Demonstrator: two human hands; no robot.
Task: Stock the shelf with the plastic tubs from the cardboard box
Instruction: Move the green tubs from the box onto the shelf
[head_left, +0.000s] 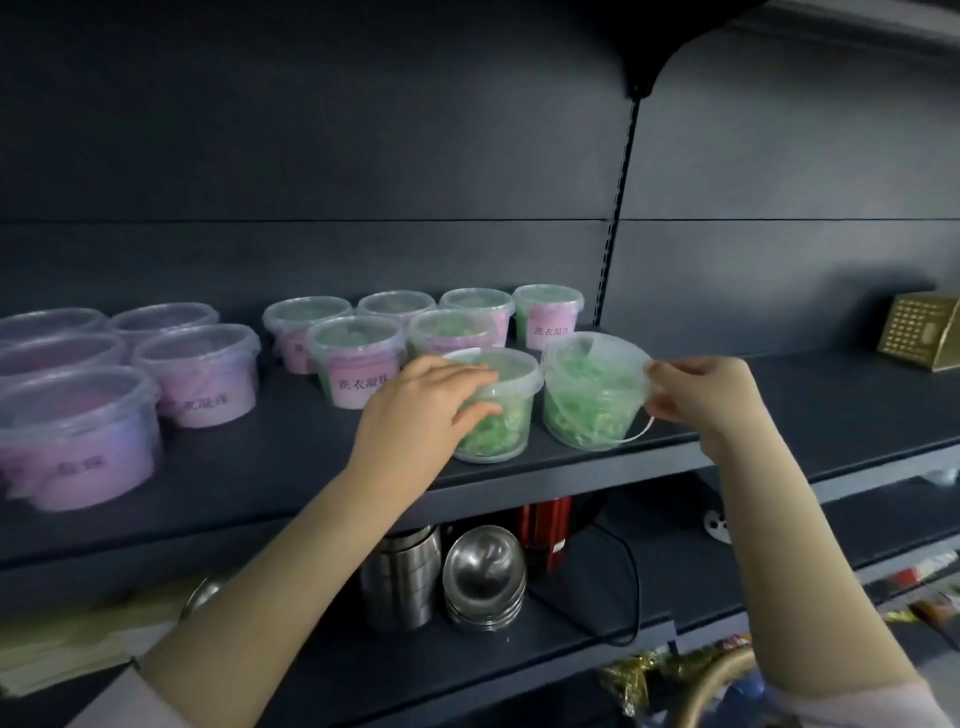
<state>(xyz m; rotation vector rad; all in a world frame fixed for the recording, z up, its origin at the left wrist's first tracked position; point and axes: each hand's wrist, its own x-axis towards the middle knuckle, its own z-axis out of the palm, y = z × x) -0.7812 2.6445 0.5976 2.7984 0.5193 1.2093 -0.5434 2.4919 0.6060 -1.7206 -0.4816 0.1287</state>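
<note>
On the dark shelf (779, 410), the left hand (415, 410) curls its fingers round a green tub (498, 431) at its 3 o'clock. The right hand (701, 395) pinches the rim of a second, tilted tub (587, 405) at its 9 o'clock. The two tubs stand just beside each other.

Pale pinkish sleeves (852, 709), bare forearms (291, 561).

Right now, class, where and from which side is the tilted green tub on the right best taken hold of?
Probably by the lid rim of the tilted green tub, from its right side, where the right hand pinches it: the neighbouring green tub crowds its left and the rim juts out.
</note>
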